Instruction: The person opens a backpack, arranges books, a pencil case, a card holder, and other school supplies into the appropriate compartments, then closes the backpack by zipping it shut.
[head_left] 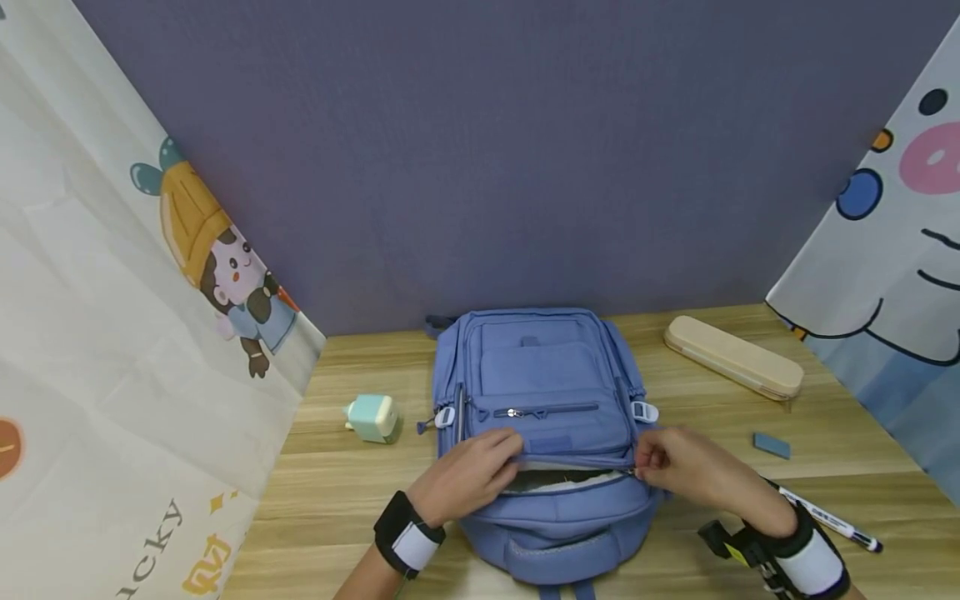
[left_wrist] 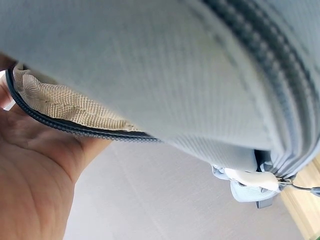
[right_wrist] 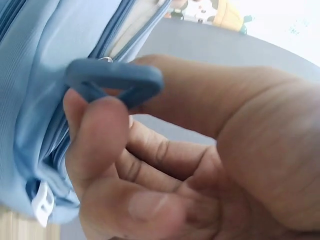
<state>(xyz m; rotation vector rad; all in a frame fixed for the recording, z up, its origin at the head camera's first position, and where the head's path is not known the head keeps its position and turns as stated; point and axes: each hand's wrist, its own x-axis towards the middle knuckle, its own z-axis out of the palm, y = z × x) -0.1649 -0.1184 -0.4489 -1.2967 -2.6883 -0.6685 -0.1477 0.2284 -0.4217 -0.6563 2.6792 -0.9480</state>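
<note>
- Head view: we see the bag (head_left: 543, 367) lying on the table (head_left: 390, 358), its mouth (head_left: 551, 480) gaping at 6 o'clock; inside is dark, so we cannot tell what it holds.
- From the mouth, the left hand (head_left: 468, 473) at 9 o'clock grips the edge, apparently to steady it; the right hand (head_left: 686, 467) at 3 o'clock pinches beside the opening's end.
- Around the bag we find a teal box (head_left: 372, 418) at 9 o'clock, a case (head_left: 731, 354) at 2, a block (head_left: 771, 446) at 3 and a marker (head_left: 832, 522) at 4. The case looks closed, hiding any contents.
- Left wrist view: we see the left hand round the toothed rim (left_wrist: 90, 132), with beige lining (left_wrist: 75, 105) inside.
- Right wrist view: we see thumb and finger pinching the pull (right_wrist: 117, 72), likely because its loop gives good purchase. A buckle (right_wrist: 42, 204) hangs at 7 o'clock.
</note>
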